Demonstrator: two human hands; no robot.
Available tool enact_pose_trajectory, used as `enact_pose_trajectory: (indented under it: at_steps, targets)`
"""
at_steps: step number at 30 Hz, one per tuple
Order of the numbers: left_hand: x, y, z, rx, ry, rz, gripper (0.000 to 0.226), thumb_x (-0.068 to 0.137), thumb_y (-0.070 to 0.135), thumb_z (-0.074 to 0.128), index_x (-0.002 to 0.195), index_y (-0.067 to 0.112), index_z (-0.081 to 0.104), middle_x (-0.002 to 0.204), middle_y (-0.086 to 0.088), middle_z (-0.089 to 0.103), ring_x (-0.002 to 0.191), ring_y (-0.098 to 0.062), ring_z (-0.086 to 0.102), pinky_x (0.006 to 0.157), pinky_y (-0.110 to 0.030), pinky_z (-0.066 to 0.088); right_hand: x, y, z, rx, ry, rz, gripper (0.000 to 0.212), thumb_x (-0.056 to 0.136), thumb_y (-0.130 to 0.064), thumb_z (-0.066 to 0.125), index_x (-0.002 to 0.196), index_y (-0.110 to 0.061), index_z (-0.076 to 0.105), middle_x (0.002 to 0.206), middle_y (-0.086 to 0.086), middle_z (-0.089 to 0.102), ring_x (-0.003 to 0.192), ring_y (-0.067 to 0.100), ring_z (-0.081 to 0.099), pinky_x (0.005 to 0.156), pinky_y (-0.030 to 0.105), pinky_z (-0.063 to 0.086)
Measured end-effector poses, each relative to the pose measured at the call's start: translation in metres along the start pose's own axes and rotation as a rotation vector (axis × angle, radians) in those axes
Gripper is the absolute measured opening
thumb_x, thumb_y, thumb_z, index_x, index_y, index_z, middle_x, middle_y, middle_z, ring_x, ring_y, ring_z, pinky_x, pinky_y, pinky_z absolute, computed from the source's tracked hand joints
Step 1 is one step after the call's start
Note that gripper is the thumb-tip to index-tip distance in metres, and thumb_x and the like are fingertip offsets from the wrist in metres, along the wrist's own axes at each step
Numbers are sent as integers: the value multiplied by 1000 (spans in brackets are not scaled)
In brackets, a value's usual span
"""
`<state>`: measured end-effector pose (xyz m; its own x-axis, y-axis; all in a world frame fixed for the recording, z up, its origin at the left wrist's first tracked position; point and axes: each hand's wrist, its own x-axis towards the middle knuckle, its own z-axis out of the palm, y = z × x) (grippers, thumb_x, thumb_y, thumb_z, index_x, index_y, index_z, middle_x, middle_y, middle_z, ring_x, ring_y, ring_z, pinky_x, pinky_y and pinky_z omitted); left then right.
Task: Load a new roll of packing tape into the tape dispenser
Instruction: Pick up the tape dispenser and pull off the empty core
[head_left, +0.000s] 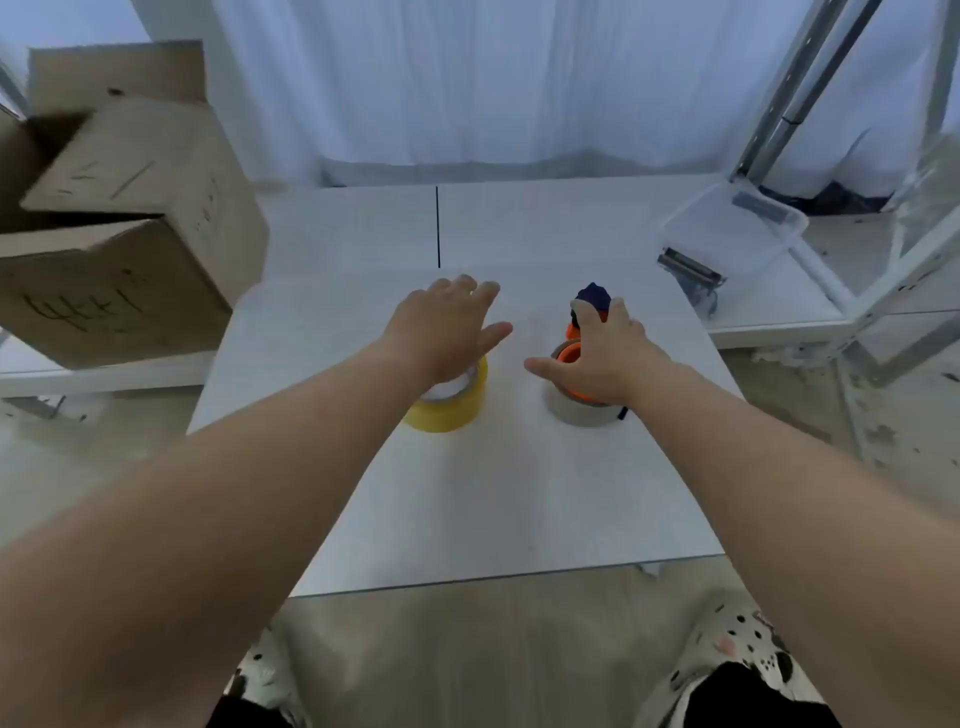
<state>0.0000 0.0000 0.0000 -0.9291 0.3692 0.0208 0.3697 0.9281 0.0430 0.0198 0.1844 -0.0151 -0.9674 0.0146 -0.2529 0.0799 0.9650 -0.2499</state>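
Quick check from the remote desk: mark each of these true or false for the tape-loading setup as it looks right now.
1. The left hand is spread open above the yellow tape roll. True.
2. The dispenser lies in the clear plastic tub. False: it is on the white table, under the right hand.
3. The right hand is on the dispenser. True.
4. The cardboard box sits at the right of the table. False: it is at the left.
5. The yellow roll is already mounted on the dispenser. False: it lies apart on the table; a pale roll is at the dispenser.
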Motion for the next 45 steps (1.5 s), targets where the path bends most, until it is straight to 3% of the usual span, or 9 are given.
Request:
enact_pose_trajectory:
  at_steps: [6, 12, 19, 23, 26, 34, 37, 41, 45]
  targets:
    - [-2, 5, 17, -112, -70, -65, 55, 97, 49, 35, 143, 19, 32, 143, -8, 43, 129, -28, 42, 97, -43, 40, -5, 10, 10, 7, -71, 55, 114, 66, -72, 64, 151, -27, 3, 154, 15, 6, 138, 38, 23, 104, 50, 41]
    - [-3, 6, 18, -174, -70, -111, 54, 97, 49, 35, 141, 18, 35, 140, -9, 46, 128, -29, 43, 98, -43, 40, -7, 7, 15, 42, 25, 25, 83, 68, -56, 68, 132, -15, 33, 128, 11, 30, 112, 31, 45, 88, 40, 49]
    - [-2, 4, -1, -582, -45, -282, 57, 96, 51, 36, 139, 13, 40, 139, -8, 51, 123, -26, 50, 99, -36, 40, -4, -19, 4, 119, 231, -161, 80, 68, -51, 72, 130, -15, 37, 126, 10, 35, 112, 29, 46, 90, 40, 50]
    - [3, 5, -10, -774, -50, -330, 60, 94, 56, 38, 138, 14, 40, 135, -10, 54, 112, -25, 58, 95, -37, 46, -2, -26, -1, 182, 354, -223, 83, 70, -51, 72, 135, -17, 35, 132, 9, 34, 116, 28, 46, 91, 39, 50]
    - [4, 4, -14, -906, -85, -340, 64, 90, 59, 44, 138, 16, 39, 129, -8, 57, 91, -18, 63, 78, -29, 53, -1, -25, -3, 230, 405, -232, 84, 70, -53, 72, 137, -18, 34, 136, 9, 33, 119, 29, 46, 94, 40, 50]
    - [5, 3, -17, -1040, -104, -305, 49, 89, 31, 62, 132, 13, 44, 104, -9, 66, 79, -19, 69, 67, -23, 57, -7, -29, -5, 618, 324, -308, 118, 68, -44, 81, 152, -24, 1, 146, 7, 29, 133, 21, 36, 105, 36, 39]
    - [2, -5, -16, -1011, -112, -305, 46, 90, 27, 62, 131, 14, 46, 106, -5, 63, 77, -14, 67, 62, -20, 54, -4, -24, -13, 805, 202, -212, 96, 84, -40, 68, 153, -17, 5, 148, 8, 36, 130, 24, 45, 104, 40, 44]
    - [3, -6, -19, -972, -137, -294, 41, 92, 22, 59, 129, 13, 47, 106, -5, 61, 71, -11, 64, 55, -14, 50, 1, -17, -18, 854, 109, -143, 50, 96, -35, 51, 137, -7, 44, 125, 16, 60, 110, 32, 61, 98, 47, 51]
    - [4, -1, -15, -950, -103, -282, 41, 91, 19, 59, 130, 10, 48, 116, -9, 60, 83, -18, 64, 63, -20, 54, 0, -16, -18, 864, 91, -132, 48, 98, -29, 49, 142, -16, 35, 124, 9, 54, 110, 28, 56, 97, 42, 50]
